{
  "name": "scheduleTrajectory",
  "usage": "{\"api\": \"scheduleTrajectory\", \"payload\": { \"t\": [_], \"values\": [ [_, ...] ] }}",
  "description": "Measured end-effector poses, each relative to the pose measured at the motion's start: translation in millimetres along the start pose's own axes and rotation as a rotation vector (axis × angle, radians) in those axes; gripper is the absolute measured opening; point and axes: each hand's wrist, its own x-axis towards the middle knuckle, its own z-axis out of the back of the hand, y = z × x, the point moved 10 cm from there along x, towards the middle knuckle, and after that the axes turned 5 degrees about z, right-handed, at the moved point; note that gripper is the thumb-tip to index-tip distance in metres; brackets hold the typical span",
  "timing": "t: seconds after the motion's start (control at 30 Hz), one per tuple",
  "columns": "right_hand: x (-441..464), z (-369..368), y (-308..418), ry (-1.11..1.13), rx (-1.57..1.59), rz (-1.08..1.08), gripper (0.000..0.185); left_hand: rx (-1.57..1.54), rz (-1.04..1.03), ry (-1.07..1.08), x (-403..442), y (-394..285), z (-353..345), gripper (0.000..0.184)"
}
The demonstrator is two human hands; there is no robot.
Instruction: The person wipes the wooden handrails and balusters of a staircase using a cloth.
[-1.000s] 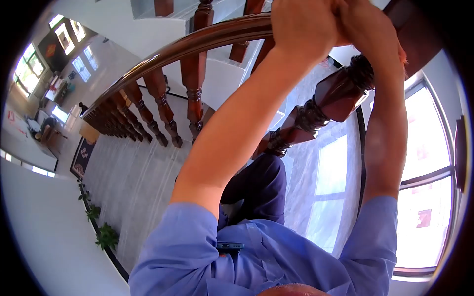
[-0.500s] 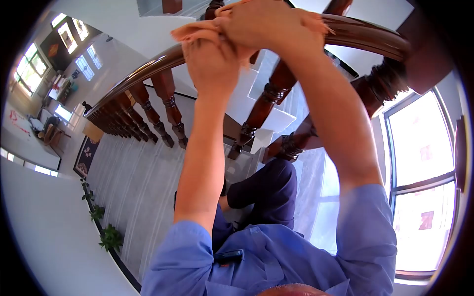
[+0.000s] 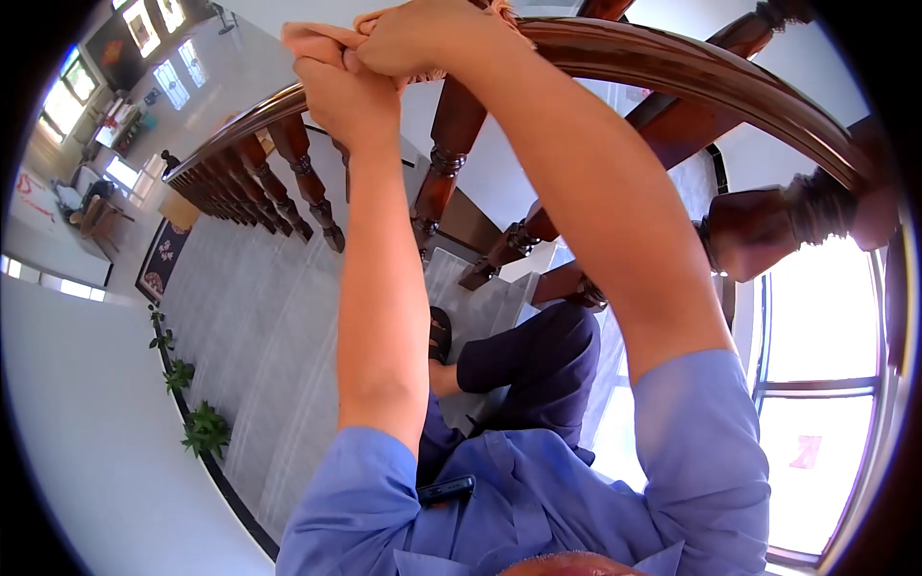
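Note:
An orange cloth (image 3: 317,40) is wrapped over the glossy dark wooden handrail (image 3: 663,56) at the top of the view. My left hand (image 3: 348,101) is closed on the cloth at the rail's near side. Just right of it, my right hand (image 3: 413,38) grips the same cloth, its fingers close to my left thumb. A fringed end of the cloth (image 3: 505,12) shows beyond my right wrist. The rail under both hands is mostly hidden. Turned wooden balusters (image 3: 447,158) stand below the handrail.
Grey stone stairs (image 3: 259,326) run down to the left, with a patterned mat (image 3: 165,257) at the bottom. Green plants (image 3: 205,429) line the wall side. A tall bright window (image 3: 816,413) is at right. My bent leg (image 3: 538,360) rests on the steps.
Both hands and the cloth have shifted left along the handrail, in the downhill direction. More of the rail's right part now shows, and the view has turned slightly.

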Motion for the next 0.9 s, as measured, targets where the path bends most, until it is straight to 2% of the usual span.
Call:
{"api": "scheduleTrajectory", "payload": {
  "t": [0.13,0.2,0.23,0.27,0.33,0.37,0.4,0.43,0.47,0.5,0.53,0.6,0.63,0.7,0.73,0.77,0.8,0.83,0.9],
  "values": [
    [-52.0,35.9,-6.4,0.089,-0.085,0.004,0.046,-0.203,-0.022,-0.104,-21.8,-29.5,-3.5,0.046],
    [-79.5,51.8,-19.5,0.15,-0.223,-0.009,0.045,-0.206,-0.106,-0.08,-37.5,-76.4,-3.6,0.051],
    [-96.9,62.7,-29.0,0.143,-0.232,-0.021,0.045,-0.317,-0.042,0.078,-50.2,-103.1,-6.0,0.045],
    [-116.9,80.5,-43.0,0.072,-0.273,-0.074,0.045,-0.332,-0.049,0.084,-59.6,-126.6,-8.7,0.045],
    [-167.3,116.7,-60.2,-0.036,-0.356,-0.242,0.045,-0.37,-0.523,0.063,-96.0,-206.7,-2.7,0.028],
    [-182.2,126.9,-67.6,0.008,-0.404,-0.176,0.047,-0.384,-0.562,0.161,-105.9,-227.9,-12.8,0.03],
    [-211.3,145.6,-70.8,0.034,-0.302,-0.361,0.048,-0.394,-0.596,0.256,-116.6,-248.6,-22.9,0.033],
    [-216.7,142.1,-105.5,0.04,-0.697,-0.008,0.048,-0.387,-0.609,0.315,-127.5,-269.8,-31.1,0.034],
    [-239.9,151.8,-100.5,0.016,-0.932,0.208,0.052,-0.378,-0.623,0.371,-137.9,-292.2,-39.4,0.035],
    [-260.4,169.7,-106.3,0.015,-0.908,0.119,0.059,-0.334,-0.635,0.416,-147.8,-314.0,-45.9,0.038],
    [-279.8,180.0,-87.8,0.063,-0.938,-0.094,0.052,-0.289,-0.647,0.464,-159.7,-332.3,-53.8,0.04],
    [-296.3,202.6,-120.0,0.073,-0.828,-0.401,0.042,-0.307,-0.671,0.457,-177.9,-361.5,-61.1,0.044],
    [-300.9,198.4,-120.0,0.069,-0.823,-0.404,0.042,-0.259,-0.652,0.438,-184.2,-364.8,-63.0,0.046],
    [-308.1,203.3,-94.2,-0.26,-0.792,-0.298,0.039,-0.292,-0.665,0.425,-186.4,-359.1,-61.7,0.047],
    [-302.8,201.3,-105.0,-0.265,-0.783,-0.31,0.039,-0.327,-0.667,0.407,-185.1,-351.7,-58.4,0.048],
    [-283.7,192.0,-116.4,-0.188,-0.787,-0.204,0.04,-0.32,-0.664,0.386,-181.5,-340.8,-58.7,0.047],
    [-270.9,179.9,-118.7,-0.114,-0.782,-0.096,0.041,-0.314,-0.729,0.216,-174.2,-315.2,-47.6,0.045],
    [-263.7,175.8,-105.4,-0.12,-0.776,-0.094,0.041,-0.289,-0.69,0.285,-169.3,-308.9,-45.2,0.043],
    [-244.4,156.8,-89.0,0.019,-0.709,-0.217,0.043,-0.262,-0.649,0.352,-157.2,-292.0,-38.3,0.041]
  ]
}}
